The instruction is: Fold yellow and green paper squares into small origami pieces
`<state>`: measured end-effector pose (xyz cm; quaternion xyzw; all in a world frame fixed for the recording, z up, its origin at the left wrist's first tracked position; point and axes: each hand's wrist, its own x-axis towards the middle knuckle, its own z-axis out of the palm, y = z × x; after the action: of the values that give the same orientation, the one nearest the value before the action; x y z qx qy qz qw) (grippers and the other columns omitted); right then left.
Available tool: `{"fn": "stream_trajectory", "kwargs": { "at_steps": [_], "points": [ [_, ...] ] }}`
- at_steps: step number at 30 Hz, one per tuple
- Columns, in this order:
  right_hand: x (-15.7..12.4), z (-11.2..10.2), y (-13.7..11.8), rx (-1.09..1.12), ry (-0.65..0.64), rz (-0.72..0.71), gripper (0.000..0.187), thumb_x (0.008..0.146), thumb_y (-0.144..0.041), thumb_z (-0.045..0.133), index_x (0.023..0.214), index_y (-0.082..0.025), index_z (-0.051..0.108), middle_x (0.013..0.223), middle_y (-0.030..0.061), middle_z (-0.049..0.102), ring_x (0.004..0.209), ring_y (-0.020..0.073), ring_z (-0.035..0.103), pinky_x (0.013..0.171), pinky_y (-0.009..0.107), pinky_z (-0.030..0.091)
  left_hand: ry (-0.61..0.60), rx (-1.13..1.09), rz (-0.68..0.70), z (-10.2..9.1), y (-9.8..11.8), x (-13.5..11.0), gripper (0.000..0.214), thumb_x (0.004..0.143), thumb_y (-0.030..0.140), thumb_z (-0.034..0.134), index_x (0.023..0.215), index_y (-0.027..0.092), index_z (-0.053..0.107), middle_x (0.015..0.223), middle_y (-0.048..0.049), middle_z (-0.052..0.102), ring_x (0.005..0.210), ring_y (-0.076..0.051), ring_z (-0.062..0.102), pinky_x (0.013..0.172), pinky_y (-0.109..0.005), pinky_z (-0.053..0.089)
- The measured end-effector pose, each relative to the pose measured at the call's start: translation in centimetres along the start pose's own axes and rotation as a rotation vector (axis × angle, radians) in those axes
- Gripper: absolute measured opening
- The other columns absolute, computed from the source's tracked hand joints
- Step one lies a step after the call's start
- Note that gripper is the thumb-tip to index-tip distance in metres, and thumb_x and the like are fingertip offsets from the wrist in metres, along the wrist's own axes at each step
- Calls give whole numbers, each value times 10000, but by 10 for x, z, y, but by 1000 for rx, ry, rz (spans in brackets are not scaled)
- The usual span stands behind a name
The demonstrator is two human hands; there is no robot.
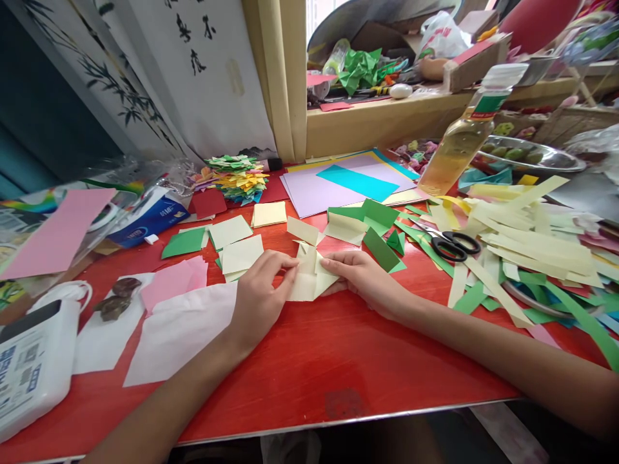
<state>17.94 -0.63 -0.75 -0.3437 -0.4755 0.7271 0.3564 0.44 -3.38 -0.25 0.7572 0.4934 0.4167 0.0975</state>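
Note:
A pale yellow folded paper piece (309,276) lies on the red table (309,367) between my hands. My left hand (258,293) pinches its left side with curled fingers. From the right, my right hand (360,277) presses on the paper's other edge, fingers together on the fold. Loose pale yellow squares (239,248) lie just behind the left hand. Green paper pieces (380,241) sit behind the right hand.
Black-handled scissors (449,245) lie right of the hands among yellow and green paper strips (527,251). A bottle of yellowish liquid (464,138), coloured sheets (348,183), a stack of folded pieces (236,177), white sheets (178,332), pink paper (174,280) and a white device (33,361) surround the work area.

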Motion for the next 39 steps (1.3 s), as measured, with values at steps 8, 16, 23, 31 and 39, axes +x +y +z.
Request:
{"fn": "stream_trajectory", "kwargs": {
  "at_steps": [8,16,23,31,39],
  "points": [
    [0,-3,2,86,4,-25,241,801,-325,579,923,-130,654,804,56,657,710,121,599,694,266,492,-77,218,411,-1,-11,-4,177,820,116,494,969,187,557,1093,-60,605,966,-145,588,813,-263,497],
    [0,-4,2,98,-26,-28,254,789,-327,592,953,-143,656,820,53,665,726,130,602,701,268,474,-185,212,564,-9,-14,0,241,821,105,481,1040,179,551,1157,-83,597,1048,-175,565,850,-304,505],
    [0,-2,1,105,-19,-21,240,776,-316,608,934,-145,664,795,48,666,715,133,598,660,256,463,-221,183,582,-9,-13,1,243,840,112,450,1060,167,536,1141,-99,598,1045,-177,558,844,-324,509],
    [0,-3,1,106,-21,-13,225,788,-315,598,905,-135,668,765,45,661,681,117,588,633,235,453,-215,171,583,-9,-14,0,244,828,108,470,1054,168,541,1115,-88,609,1047,-176,561,842,-310,511],
    [-2,-1,0,92,-20,-15,253,782,-344,600,944,-159,660,815,45,670,720,126,603,689,260,467,-157,197,521,-7,-11,-1,208,840,125,457,1017,165,558,1165,-94,578,1013,-170,578,827,-298,515]
  ]
}}
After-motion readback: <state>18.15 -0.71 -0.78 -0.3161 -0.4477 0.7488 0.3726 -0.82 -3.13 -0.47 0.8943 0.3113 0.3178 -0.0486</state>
